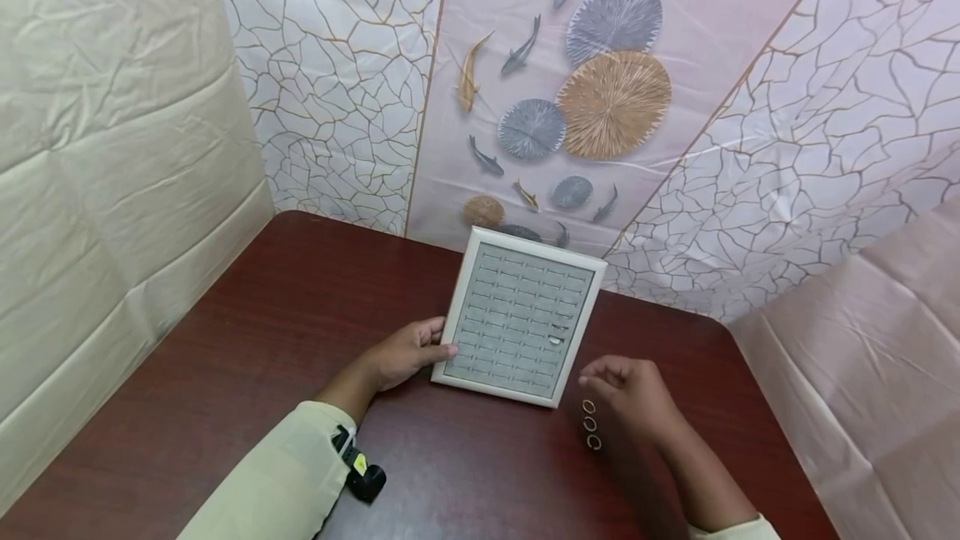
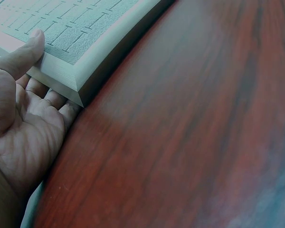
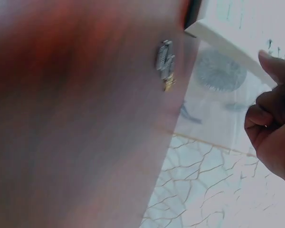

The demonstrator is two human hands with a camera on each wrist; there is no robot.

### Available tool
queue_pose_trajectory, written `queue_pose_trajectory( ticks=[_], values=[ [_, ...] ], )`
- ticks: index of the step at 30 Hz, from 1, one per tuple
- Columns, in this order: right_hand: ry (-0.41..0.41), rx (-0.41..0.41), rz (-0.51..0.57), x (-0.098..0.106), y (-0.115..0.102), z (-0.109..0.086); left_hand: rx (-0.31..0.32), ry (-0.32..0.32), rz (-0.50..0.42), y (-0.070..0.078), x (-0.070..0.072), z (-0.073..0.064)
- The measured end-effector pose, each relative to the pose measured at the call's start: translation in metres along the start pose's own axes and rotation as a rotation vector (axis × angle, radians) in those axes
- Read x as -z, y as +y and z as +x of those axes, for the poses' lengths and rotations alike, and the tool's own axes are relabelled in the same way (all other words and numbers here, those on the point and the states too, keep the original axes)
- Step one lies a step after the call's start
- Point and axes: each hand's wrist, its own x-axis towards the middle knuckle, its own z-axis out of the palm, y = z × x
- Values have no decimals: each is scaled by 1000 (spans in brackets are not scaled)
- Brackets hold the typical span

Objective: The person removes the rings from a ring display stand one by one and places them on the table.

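Head cam: high, forward-down over dark-red wooden table [image 1: 300, 298]; wrist cams: close, right rolled; all share white-framed grey rectangular panel [image 1: 517, 312].

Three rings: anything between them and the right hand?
Nothing visible does: the three rings lie on the tabletop beside the right hand, and the slotted ring display, held by the left hand, is up and left of them in the head view.

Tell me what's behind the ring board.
Fingers of the left grip reach behind the ring board; patterned backdrop shows beyond its top. It covers fingertips and anything else behind.
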Motion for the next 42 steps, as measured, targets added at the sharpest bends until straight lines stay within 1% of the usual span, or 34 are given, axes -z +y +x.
queue_pose_trajectory(
  ticks=[4,7,10,13,17,19,26,32,36,42],
  values=[
    [135,103,16,-1,-12,11,1,-3,-7,-1,0,0],
    [205,181,8,-2,-20,20,5,-6,-3,-1,-1,0],
    [255,216,-13,0,-29,29,7,-7,2,-1,-1,-1],
    [275,212,-42,2,-36,37,5,-7,2,-1,-2,0],
    [257,196,-98,3,-41,43,11,-9,5,0,-3,1],
    [239,180,-108,3,-42,45,15,-12,5,1,-4,2],
    [179,120,-108,2,-40,46,18,-19,3,1,-7,3],
    [90,78,-78,4,-40,44,22,-16,4,1,-8,2],
    [58,89,-62,4,-38,44,18,-13,4,1,-7,2],
    [44,118,-33,6,-33,44,25,4,13,0,-5,1]
  ],
)
